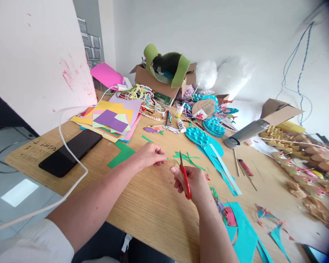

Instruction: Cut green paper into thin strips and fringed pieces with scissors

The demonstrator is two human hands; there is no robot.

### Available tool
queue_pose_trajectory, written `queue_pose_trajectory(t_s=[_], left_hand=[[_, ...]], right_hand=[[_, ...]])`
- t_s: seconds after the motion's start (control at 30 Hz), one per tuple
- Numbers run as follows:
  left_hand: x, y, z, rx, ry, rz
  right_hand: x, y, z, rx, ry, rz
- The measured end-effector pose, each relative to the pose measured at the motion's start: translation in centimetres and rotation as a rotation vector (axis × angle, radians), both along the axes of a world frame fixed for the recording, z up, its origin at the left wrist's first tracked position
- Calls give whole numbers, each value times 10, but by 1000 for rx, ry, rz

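Holding red scissors (185, 180) in right hand (195, 182), left hand (150, 156) grip pressed together above table (142, 204)

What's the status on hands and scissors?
Right hand gripping red scissors. Left hand pinched, contents unclear. Green strips lying close beside the blades.

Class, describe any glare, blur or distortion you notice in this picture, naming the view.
Head view: bright glare on the tiled floor at left; a dark, blurred band at the right edge; wide-angle stretching towards the sides; the scissors fairly sharp.
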State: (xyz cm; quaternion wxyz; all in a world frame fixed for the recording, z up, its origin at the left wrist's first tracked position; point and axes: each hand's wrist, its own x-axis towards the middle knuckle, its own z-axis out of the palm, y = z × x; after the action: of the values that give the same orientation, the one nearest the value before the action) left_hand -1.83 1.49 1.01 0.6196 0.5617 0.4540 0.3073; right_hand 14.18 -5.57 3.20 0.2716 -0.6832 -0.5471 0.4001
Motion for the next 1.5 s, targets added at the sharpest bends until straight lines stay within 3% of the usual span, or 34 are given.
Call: queue_pose_trajectory(t_s=[0.17,0.3,0.37,0.43,0.5,0.6,0.73,0.9,1.07,1.2,1.37,1.43,1.5], left_hand=[[-2,-1,-9,366,598,-51],[-2,-3,-14,474,728,-49],[-3,-3,-15,502,735,-38],[-3,-2,-16,527,745,-24],[-4,-1,-15,534,768,-18],[-6,1,-14,514,794,24],[-7,4,-13,500,779,75],[-4,6,-15,562,673,100],[3,-1,-12,883,271,95],[7,-8,-8,1053,226,-61],[9,-10,-7,989,272,-143],[10,-10,-6,874,249,-116],[10,-9,-5,659,146,-74]], right_hand=[[7,0,4,115,41,-135],[14,1,2,262,35,-256],[19,4,-1,314,-68,-294],[22,8,-6,318,-284,-268],[23,12,-13,265,-536,-167],[21,17,-22,210,-747,-22],[20,19,-31,215,-782,48],[24,21,-32,228,-727,-6],[22,21,-28,292,-550,41],[17,17,-25,534,-323,165],[14,13,-21,673,-297,181],[14,11,-19,712,-287,136],[15,10,-18,790,-248,25]])
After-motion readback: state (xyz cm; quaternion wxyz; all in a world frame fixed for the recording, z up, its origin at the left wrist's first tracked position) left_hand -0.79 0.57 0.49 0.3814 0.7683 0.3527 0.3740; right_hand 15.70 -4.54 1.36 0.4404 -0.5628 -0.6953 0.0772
